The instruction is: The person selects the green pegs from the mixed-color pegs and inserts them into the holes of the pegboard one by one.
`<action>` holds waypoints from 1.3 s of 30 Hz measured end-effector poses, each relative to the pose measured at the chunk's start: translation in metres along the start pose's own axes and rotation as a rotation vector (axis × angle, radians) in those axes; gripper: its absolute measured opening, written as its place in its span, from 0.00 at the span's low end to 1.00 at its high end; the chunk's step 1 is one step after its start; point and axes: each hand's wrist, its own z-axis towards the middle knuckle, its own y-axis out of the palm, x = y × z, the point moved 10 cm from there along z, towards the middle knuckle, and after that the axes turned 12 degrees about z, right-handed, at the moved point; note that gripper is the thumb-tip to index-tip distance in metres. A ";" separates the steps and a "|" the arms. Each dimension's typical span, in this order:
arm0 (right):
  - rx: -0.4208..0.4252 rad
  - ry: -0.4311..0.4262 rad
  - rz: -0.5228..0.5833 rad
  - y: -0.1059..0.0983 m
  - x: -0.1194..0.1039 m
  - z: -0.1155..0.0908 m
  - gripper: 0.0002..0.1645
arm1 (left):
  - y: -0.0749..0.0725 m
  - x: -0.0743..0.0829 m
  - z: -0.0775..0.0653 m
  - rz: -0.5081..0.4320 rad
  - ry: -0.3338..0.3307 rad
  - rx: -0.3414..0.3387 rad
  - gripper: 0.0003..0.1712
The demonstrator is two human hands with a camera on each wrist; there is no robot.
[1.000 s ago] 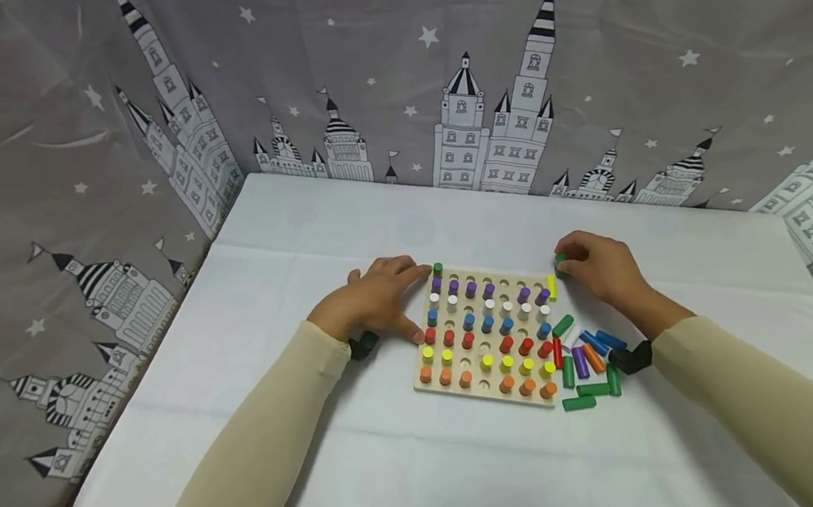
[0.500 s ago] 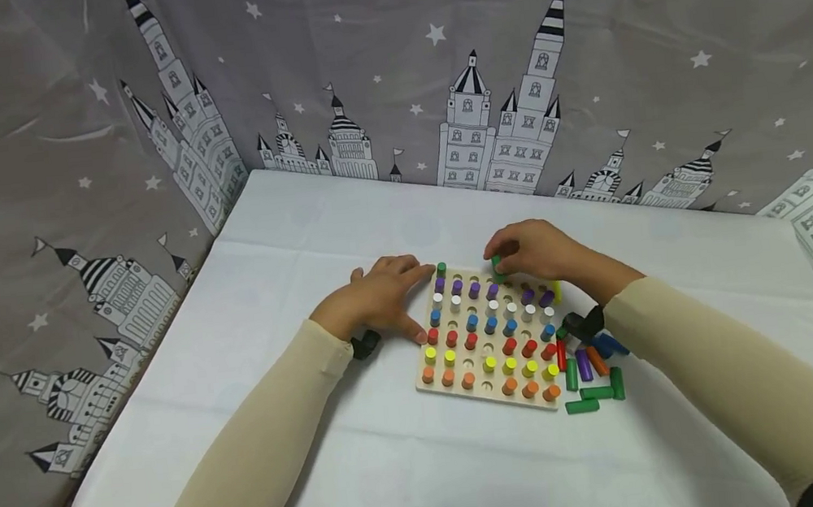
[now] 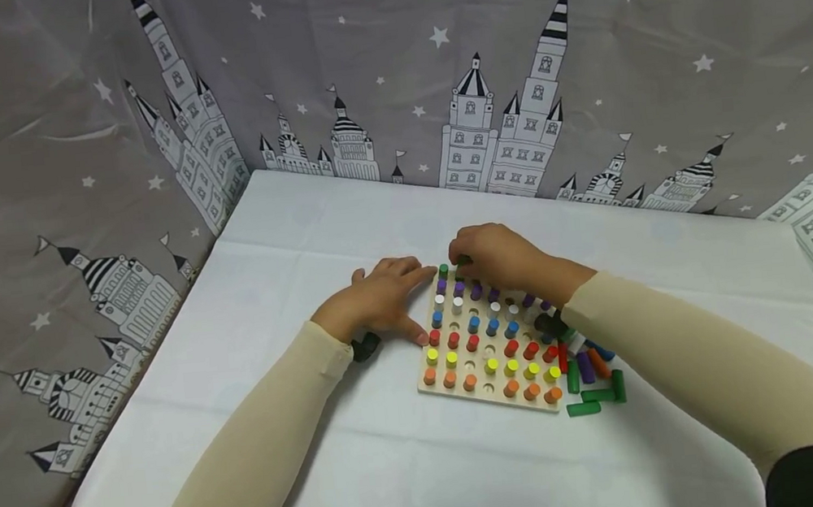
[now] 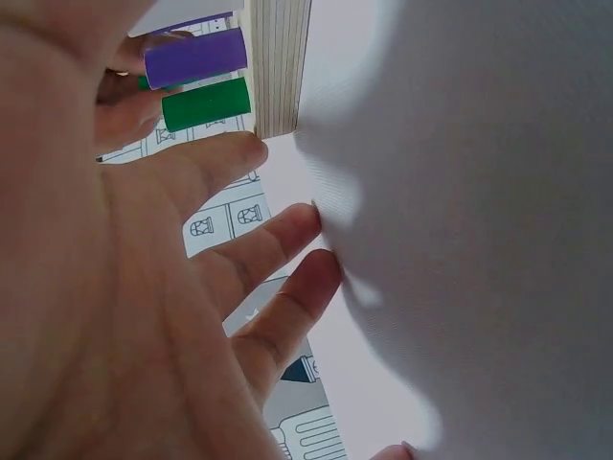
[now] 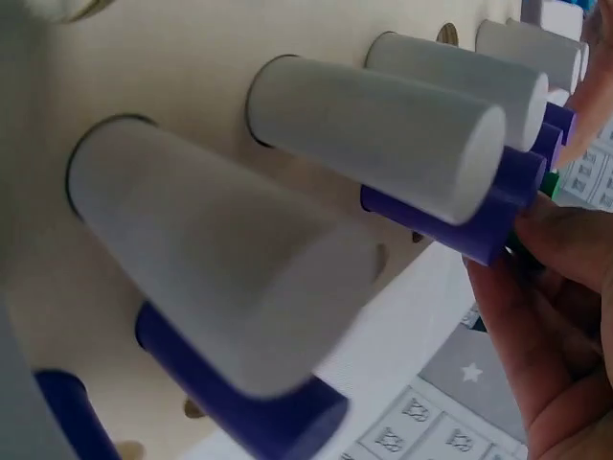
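Loose pegs (image 3: 590,383) lay right of the peg board (image 3: 492,343), partly hidden by your right forearm. A white cloth (image 3: 302,239) covered the table, castle-print fabric (image 3: 470,76) behind. Your left hand (image 3: 374,301) lay flat, fingers relaxed, against the board's left edge; your right hand (image 3: 495,257) pinched a green peg (image 3: 463,261) over the far row.

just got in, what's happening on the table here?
A person is filling a wooden peg board with coloured pegs sorted in rows by colour. The right hand is at the board's far row, pinching a green peg next to the green one already standing at the far-left corner. The left hand lies flat on the white cloth, fingers against the board's left edge. Several holes are unfilled, and loose pegs lie beside the board's right side.
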 end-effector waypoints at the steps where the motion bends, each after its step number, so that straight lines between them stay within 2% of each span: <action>1: -0.012 -0.026 -0.021 0.001 -0.004 -0.001 0.10 | -0.001 0.000 0.000 0.001 0.002 0.002 0.69; 4: -0.036 -0.056 -0.040 0.002 -0.008 -0.005 0.10 | -0.002 0.001 0.002 0.009 0.005 0.009 0.68; 8: -0.054 -0.024 -0.062 0.004 -0.006 -0.008 0.12 | -0.003 0.002 0.003 0.014 0.013 0.017 0.68; 13: -0.121 -0.065 -0.172 0.014 -0.011 -0.011 0.13 | -0.004 0.004 0.006 0.009 0.021 0.019 0.69; 15: -0.145 -0.044 -0.141 0.014 -0.010 -0.013 0.15 | -0.004 0.004 0.006 0.011 0.020 0.019 0.68; 18: -0.129 0.062 -0.021 0.002 0.003 -0.023 0.21 | -0.005 0.005 0.007 0.018 0.012 0.023 0.69; 21: -0.044 0.190 0.067 -0.019 0.030 -0.045 0.23 | -0.007 0.004 0.007 0.028 -0.004 0.022 0.69; 24: 0.037 0.318 0.072 -0.037 0.060 -0.079 0.17 | -0.008 0.003 0.006 0.024 -0.016 0.026 0.69; 27: 0.039 0.406 0.074 -0.035 0.079 -0.120 0.13 | -0.007 0.002 0.004 0.017 -0.027 0.028 0.69; 30: -0.007 0.419 0.087 -0.015 0.085 -0.154 0.14 | -0.002 0.002 0.002 0.008 -0.029 0.011 0.69; 33: -0.014 0.393 0.054 0.007 0.081 -0.176 0.18 | 0.003 0.002 0.001 0.008 -0.021 -0.004 0.69; 36: 0.038 0.350 -0.003 0.017 0.072 -0.183 0.20 | 0.004 0.002 0.001 0.014 -0.015 -0.001 0.69; 39: 0.078 0.280 -0.049 0.019 0.060 -0.179 0.17 | 0.004 0.001 0.002 0.013 -0.018 0.003 0.69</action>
